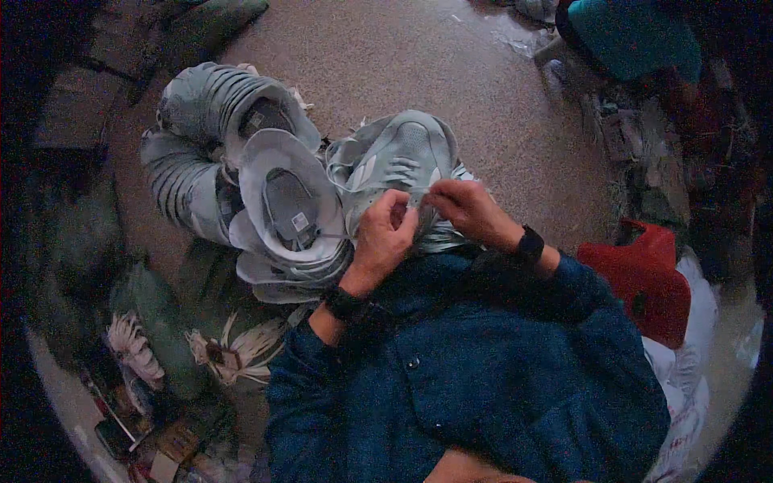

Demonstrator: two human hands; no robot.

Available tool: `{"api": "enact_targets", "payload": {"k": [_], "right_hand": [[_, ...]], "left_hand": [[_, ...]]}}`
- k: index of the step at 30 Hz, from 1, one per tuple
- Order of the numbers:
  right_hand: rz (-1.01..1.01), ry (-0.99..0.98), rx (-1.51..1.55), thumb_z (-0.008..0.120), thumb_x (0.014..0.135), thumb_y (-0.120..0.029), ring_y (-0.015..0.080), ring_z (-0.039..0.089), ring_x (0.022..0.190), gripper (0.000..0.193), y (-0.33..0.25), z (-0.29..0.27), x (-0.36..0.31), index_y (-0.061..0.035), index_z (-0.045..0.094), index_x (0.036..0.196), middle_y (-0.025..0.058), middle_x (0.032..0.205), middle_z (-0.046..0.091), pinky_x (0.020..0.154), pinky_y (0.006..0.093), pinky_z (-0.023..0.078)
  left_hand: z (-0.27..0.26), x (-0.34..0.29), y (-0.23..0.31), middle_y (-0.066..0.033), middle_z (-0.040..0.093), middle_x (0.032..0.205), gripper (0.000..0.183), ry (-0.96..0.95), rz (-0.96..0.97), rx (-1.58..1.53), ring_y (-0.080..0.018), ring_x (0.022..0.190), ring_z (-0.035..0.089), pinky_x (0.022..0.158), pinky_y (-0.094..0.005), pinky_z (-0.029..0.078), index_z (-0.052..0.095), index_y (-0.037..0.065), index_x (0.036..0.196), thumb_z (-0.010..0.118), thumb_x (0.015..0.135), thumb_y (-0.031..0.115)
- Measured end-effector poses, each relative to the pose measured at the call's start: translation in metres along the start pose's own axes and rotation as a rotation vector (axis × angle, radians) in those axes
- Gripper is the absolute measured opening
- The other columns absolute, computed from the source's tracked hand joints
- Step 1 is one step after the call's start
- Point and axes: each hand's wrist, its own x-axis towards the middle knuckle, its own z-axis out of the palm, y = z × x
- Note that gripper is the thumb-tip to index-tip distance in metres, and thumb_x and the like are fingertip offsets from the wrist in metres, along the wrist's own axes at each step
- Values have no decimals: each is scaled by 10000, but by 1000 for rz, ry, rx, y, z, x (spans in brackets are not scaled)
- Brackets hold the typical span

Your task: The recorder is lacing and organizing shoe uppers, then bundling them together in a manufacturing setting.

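Note:
A pale grey-green sneaker upper (415, 145) lies in front of me, toe pointing away, with a white shoelace (400, 171) threaded across its front. Over the upper's throat, my left hand (385, 233) is closed, thumb and forefinger curled together on the lace. My right hand (467, 208) pinches the lace at the right side of the eyelets, its fingertips close to the left hand's. More uppers show beneath this one. Just left of my left hand sits a stack of nested uppers (254, 173), openings up, with grey insides. The fingertips are small and partly hidden.
Further left, more nested uppers (181, 177) lie in a curved row. Bundles of white laces (229, 354) rest at lower left, beside a dark green sack (157, 330). A red plastic stool (644, 278) stands at my right. Speckled floor (386, 60) extends ahead.

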Motion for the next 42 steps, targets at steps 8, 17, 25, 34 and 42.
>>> {"api": "enact_targets", "payload": {"k": [8, 17, 25, 34, 42], "right_hand": [[-114, 61, -153, 601, 914, -137, 140, 601, 721, 151, 3, 1, -6, -3, 650, 961, 136, 801, 661, 648, 319, 485], [-45, -56, 51, 552, 933, -130, 84, 469, 691, 163, 1, -2, -5, 26, 584, 897, 52, 689, 519, 605, 287, 422], [-56, -112, -140, 548, 890, -191, 311, 551, 750, 182, -9, -10, 4, -12, 576, 888, 173, 765, 562, 627, 415, 445], [-318, -52, -514, 605, 814, -198, 398, 625, 718, 168, -10, 6, 7, -63, 569, 906, 175, 736, 626, 586, 468, 489], [-295, 25, -357, 599, 846, -295, 406, 624, 734, 272, 28, 19, 3, -33, 564, 909, 197, 740, 623, 611, 492, 482]], "left_hand": [[-1, 0, 5, -68, 598, 672, 133, 10, 12, 56, -142, 597, 574, 574, -305, 461, 590, 16, 906, 619, 847, 132], [-2, -2, 12, -76, 592, 646, 139, 27, 32, 91, -146, 579, 573, 556, -312, 456, 587, 20, 875, 634, 838, 146], [0, -1, 12, -95, 614, 670, 139, 45, 19, 132, -179, 592, 605, 564, -329, 470, 591, 34, 877, 641, 831, 155], [-3, -11, 4, -136, 638, 728, 162, 77, 111, 201, -273, 649, 637, 607, -370, 493, 599, 48, 928, 650, 833, 168], [-4, -3, -7, -148, 659, 788, 170, -28, 57, -61, -221, 680, 642, 637, -349, 498, 611, -6, 988, 512, 898, 99]]}}
